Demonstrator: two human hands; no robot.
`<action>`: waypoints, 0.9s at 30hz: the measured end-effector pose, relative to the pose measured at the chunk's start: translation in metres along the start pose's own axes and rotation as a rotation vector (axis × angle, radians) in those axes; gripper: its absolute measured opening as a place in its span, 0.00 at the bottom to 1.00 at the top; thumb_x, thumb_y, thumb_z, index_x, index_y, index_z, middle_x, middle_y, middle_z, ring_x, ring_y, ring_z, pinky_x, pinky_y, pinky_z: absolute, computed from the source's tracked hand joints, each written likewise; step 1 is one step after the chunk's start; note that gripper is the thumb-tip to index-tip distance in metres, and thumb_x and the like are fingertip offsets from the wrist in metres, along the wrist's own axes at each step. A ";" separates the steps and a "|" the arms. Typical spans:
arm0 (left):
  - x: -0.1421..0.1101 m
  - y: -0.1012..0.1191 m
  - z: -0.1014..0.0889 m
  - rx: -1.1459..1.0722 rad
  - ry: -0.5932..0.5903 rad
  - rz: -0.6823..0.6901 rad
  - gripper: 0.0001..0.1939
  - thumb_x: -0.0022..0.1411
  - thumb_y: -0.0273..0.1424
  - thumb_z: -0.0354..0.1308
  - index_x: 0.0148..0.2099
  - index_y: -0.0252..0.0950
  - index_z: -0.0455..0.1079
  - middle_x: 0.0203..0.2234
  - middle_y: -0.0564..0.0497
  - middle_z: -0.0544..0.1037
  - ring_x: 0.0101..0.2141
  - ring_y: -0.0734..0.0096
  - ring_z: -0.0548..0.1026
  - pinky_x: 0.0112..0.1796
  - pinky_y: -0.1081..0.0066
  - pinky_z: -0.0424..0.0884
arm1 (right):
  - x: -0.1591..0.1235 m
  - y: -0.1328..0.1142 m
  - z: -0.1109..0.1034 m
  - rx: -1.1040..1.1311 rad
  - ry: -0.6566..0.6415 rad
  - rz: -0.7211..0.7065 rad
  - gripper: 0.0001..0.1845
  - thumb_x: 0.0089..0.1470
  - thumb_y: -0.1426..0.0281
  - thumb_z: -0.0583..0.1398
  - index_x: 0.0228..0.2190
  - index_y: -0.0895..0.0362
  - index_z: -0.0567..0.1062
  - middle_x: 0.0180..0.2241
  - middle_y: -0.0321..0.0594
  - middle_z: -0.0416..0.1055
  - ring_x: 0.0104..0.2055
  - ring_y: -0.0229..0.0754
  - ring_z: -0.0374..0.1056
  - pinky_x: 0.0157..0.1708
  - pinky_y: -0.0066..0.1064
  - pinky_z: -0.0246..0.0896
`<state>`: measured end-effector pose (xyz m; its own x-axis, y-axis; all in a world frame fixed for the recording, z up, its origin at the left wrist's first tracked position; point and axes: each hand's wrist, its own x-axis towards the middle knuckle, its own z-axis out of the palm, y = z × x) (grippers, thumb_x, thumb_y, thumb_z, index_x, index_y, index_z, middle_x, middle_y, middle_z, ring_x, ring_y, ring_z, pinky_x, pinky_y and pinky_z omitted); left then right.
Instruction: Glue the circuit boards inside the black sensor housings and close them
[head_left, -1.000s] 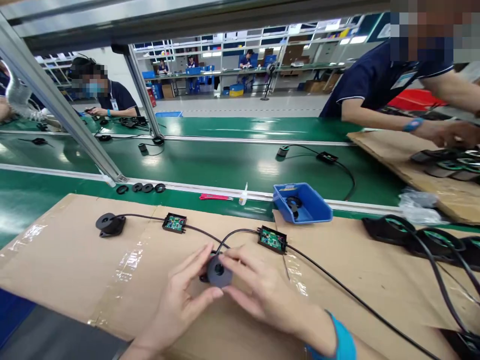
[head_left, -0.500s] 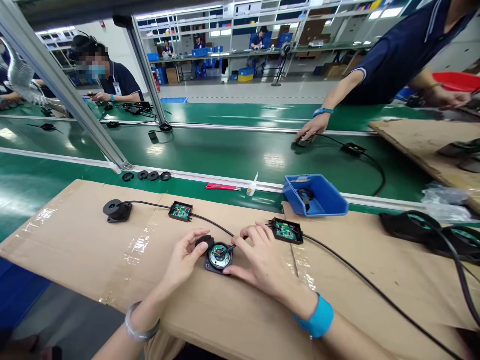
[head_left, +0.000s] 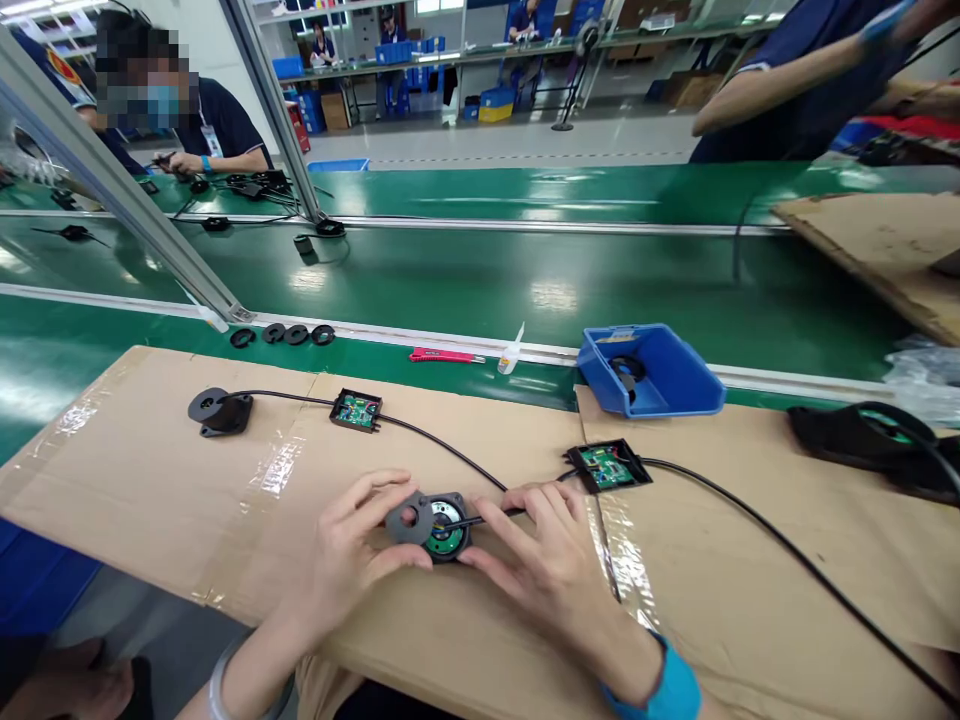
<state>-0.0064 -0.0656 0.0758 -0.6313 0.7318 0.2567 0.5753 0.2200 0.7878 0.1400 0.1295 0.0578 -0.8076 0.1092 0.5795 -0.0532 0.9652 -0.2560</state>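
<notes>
My left hand (head_left: 360, 535) pinches the black disc (head_left: 421, 532) by its rim; my right hand (head_left: 544, 550) is part-curled at the round housing (head_left: 462, 548) and cable (head_left: 480, 519), grip unclear. Disc and housing overlap above the cardboard (head_left: 420, 620), looking light and stiff, so I'd hold rims, sparing exposed wiring. Beyond, the circuit box (head_left: 610, 465) seems fragile inside: walls only.

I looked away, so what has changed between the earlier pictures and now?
The left hand has shifted the disc leftward, baring the green board in the housing; the right hand has let go of the disc and touches the housing. The right-hand cabled unit has left the green belt. Cutter and blue bin stayed put.
</notes>
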 end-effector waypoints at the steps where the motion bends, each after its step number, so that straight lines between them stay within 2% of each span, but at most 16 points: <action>1: 0.001 0.001 0.000 0.046 -0.014 0.065 0.25 0.56 0.45 0.68 0.53 0.40 0.77 0.45 0.44 0.81 0.45 0.58 0.80 0.46 0.63 0.79 | 0.000 0.000 0.000 0.003 -0.003 0.000 0.16 0.65 0.59 0.57 0.46 0.57 0.74 0.33 0.44 0.69 0.36 0.45 0.61 0.40 0.40 0.53; 4: 0.002 0.003 -0.001 0.144 -0.067 0.161 0.23 0.59 0.43 0.66 0.54 0.41 0.75 0.43 0.45 0.82 0.43 0.60 0.80 0.44 0.64 0.80 | -0.001 0.000 0.000 0.016 -0.010 0.003 0.16 0.65 0.59 0.56 0.47 0.57 0.74 0.33 0.45 0.69 0.37 0.46 0.61 0.40 0.41 0.53; 7: 0.002 0.007 -0.004 0.157 -0.105 0.139 0.21 0.61 0.39 0.65 0.56 0.41 0.74 0.46 0.44 0.81 0.45 0.59 0.80 0.46 0.62 0.80 | -0.002 0.000 0.001 0.024 -0.019 0.011 0.16 0.65 0.59 0.56 0.47 0.57 0.73 0.34 0.45 0.69 0.37 0.47 0.61 0.39 0.41 0.53; 11: 0.003 0.020 -0.007 0.127 -0.109 0.122 0.13 0.63 0.35 0.63 0.50 0.41 0.77 0.48 0.44 0.79 0.47 0.60 0.79 0.45 0.65 0.80 | -0.002 0.000 -0.001 0.036 -0.027 0.018 0.17 0.64 0.60 0.58 0.49 0.56 0.72 0.35 0.45 0.68 0.37 0.47 0.61 0.39 0.41 0.53; 17: 0.012 0.031 -0.003 0.174 -0.146 0.330 0.09 0.67 0.33 0.60 0.47 0.44 0.78 0.48 0.43 0.80 0.45 0.61 0.79 0.42 0.61 0.81 | -0.003 0.000 -0.006 0.131 -0.047 -0.003 0.17 0.63 0.71 0.56 0.52 0.62 0.70 0.37 0.49 0.68 0.39 0.49 0.62 0.41 0.45 0.55; 20: 0.014 0.030 0.002 0.212 -0.155 0.350 0.08 0.66 0.33 0.60 0.45 0.42 0.79 0.47 0.42 0.81 0.45 0.61 0.79 0.41 0.62 0.81 | -0.003 0.001 -0.007 0.137 -0.049 0.001 0.17 0.61 0.75 0.57 0.51 0.63 0.71 0.37 0.48 0.68 0.39 0.48 0.62 0.40 0.45 0.55; 23: 0.013 0.028 0.004 0.216 -0.148 0.368 0.08 0.66 0.33 0.60 0.44 0.40 0.80 0.46 0.42 0.81 0.44 0.61 0.79 0.41 0.63 0.81 | -0.003 0.001 -0.007 0.140 -0.044 0.000 0.17 0.60 0.75 0.57 0.51 0.64 0.72 0.36 0.48 0.68 0.38 0.48 0.62 0.40 0.45 0.55; 27: 0.011 0.028 0.005 0.228 -0.166 0.341 0.09 0.66 0.33 0.61 0.47 0.43 0.79 0.47 0.43 0.81 0.46 0.61 0.79 0.41 0.62 0.82 | -0.002 0.001 -0.008 0.126 -0.043 -0.002 0.18 0.61 0.75 0.56 0.52 0.63 0.71 0.35 0.47 0.68 0.38 0.48 0.62 0.40 0.44 0.55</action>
<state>0.0054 -0.0479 0.0978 -0.3041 0.8769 0.3723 0.8481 0.0712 0.5250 0.1458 0.1319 0.0625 -0.8316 0.0948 0.5473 -0.1259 0.9275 -0.3520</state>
